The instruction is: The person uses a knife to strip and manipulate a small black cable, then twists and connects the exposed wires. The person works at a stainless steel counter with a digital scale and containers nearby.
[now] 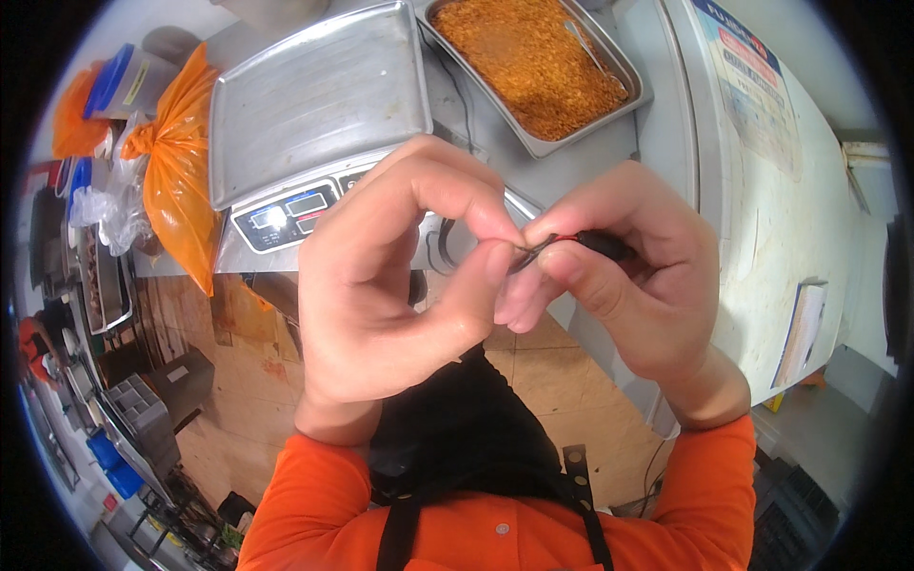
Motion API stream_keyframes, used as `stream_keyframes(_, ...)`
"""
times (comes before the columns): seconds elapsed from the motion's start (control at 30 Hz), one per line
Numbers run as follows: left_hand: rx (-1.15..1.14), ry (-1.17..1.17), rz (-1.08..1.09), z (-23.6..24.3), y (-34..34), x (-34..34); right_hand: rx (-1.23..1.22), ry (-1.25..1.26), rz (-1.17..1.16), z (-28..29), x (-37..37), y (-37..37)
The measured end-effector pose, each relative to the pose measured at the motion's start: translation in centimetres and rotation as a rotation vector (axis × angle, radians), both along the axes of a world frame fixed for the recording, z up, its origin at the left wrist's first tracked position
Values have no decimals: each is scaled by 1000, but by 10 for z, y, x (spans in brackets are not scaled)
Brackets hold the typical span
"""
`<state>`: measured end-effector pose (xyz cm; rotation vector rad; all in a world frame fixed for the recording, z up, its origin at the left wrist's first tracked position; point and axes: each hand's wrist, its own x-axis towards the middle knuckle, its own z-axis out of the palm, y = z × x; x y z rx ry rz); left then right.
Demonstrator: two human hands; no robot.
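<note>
Both hands meet in front of my chest over a thin dark cord [535, 251]. My left hand [400, 276] pinches one part of it between thumb and index finger. Close beside it, my right hand [633, 266] pinches the cord too, its fingers curled round a black, rounded piece [605, 245] with a bit of red at its near end. What kind of piece this is, I cannot make out. Behind my left hand stands a weighing scale [286, 211] with a wide metal pan [319, 100] on top.
A steel tray [543, 147] of orange-brown crumbs [528, 62] with a metal utensil sits at the back. An orange plastic bag [181, 181], tied at the top, lies left of the scale. A white appliance [762, 209] stands along the right. Shelves with containers line the far left.
</note>
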<state>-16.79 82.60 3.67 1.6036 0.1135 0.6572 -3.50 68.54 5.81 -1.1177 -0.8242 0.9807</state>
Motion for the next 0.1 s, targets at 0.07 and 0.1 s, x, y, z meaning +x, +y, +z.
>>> stream_keyframes(0.07,-7,-13,10,-1,0,0,-49,56,4,3,0,1)
stream_keyframes(0.1,-5,-17,14,-1,1,0,-84,81,8,5,1,0)
